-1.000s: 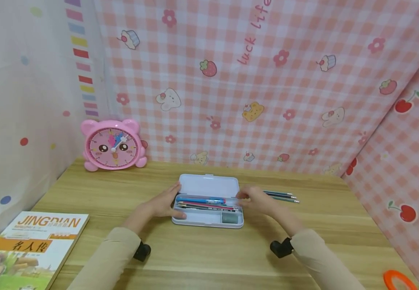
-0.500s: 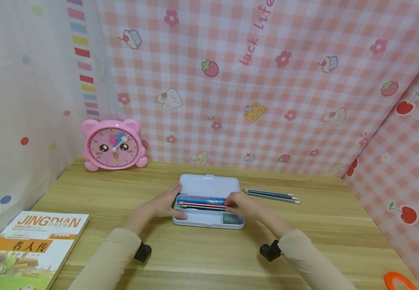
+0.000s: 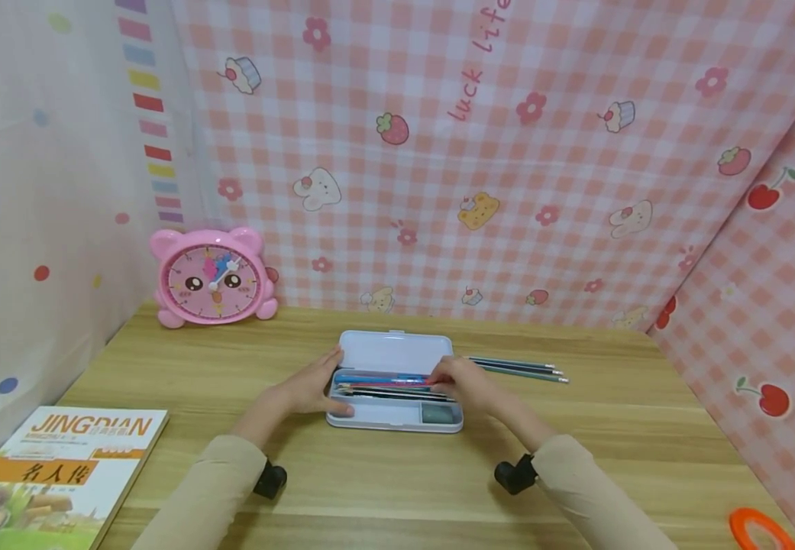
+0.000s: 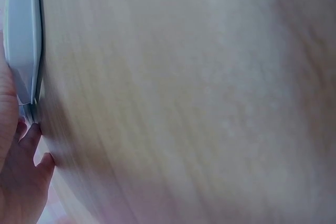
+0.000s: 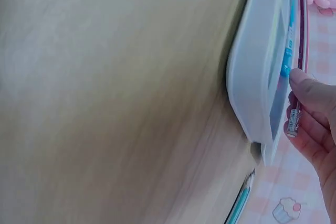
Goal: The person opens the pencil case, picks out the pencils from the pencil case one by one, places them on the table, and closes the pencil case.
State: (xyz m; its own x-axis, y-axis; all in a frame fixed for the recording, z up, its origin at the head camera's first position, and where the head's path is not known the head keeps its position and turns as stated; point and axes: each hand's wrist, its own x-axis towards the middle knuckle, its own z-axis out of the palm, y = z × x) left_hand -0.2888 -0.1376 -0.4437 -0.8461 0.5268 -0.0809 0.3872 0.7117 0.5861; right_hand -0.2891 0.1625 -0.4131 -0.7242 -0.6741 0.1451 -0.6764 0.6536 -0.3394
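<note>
A white pencil case (image 3: 376,415) lies with its lid (image 3: 393,351) raised on the wooden table. My left hand (image 3: 304,386) holds its left end, thumb at the front and fingers toward the back; in the left wrist view the fingertips reach the tabletop beside the case's end. Over the case's right part, my right hand (image 3: 464,382) pinches a dark red pencil (image 5: 302,35) near its eraser end, between thumb and fingers. A blue pen (image 5: 289,40) and other pencils lie in the long compartment. A grey-green eraser (image 3: 437,414) sits in the small front-right compartment.
Several pencils (image 3: 524,370) lie on the table (image 3: 397,489) right of the case. A pink bear clock (image 3: 214,279) stands at the back left, and a book (image 3: 74,458) lies at the front left. An orange ring-shaped thing (image 3: 757,527) is at the front right.
My right hand has moved left from beside the case's right edge to over the compartment, and now pinches the dark red pencil. The left hand stays on the case.
</note>
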